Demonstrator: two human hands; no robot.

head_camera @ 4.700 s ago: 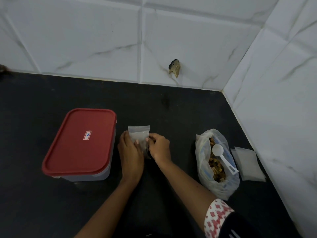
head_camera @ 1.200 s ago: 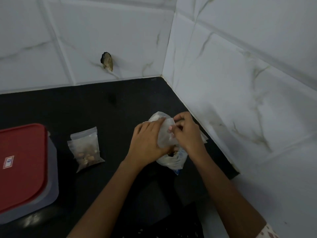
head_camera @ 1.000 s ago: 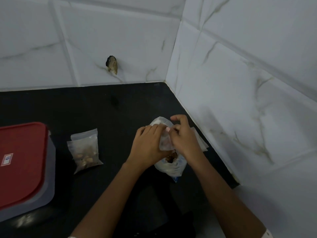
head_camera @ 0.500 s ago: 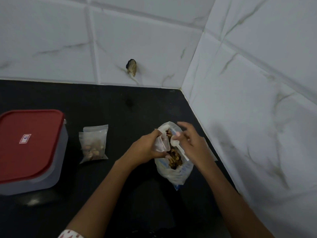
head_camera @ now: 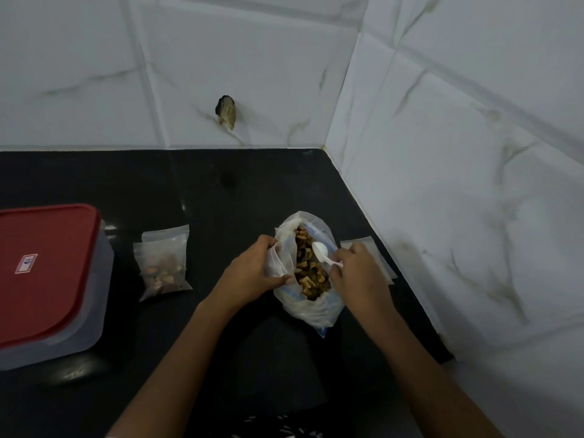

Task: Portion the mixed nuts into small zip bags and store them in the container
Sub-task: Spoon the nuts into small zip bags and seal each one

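With one filled zip bag now set beside the container on the tabletop, your left hand pinches the nut bag open while your right hand grips the spoon, starting another portion.

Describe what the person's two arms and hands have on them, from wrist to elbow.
Both forearms are bare, with no sleeve reaching them here. The left hand and right hand wear no gloves, and no rings, watch or bracelets show. The picture is dim, so small details could be missed.

Left hand clenched, right hand pinching, forearms converging
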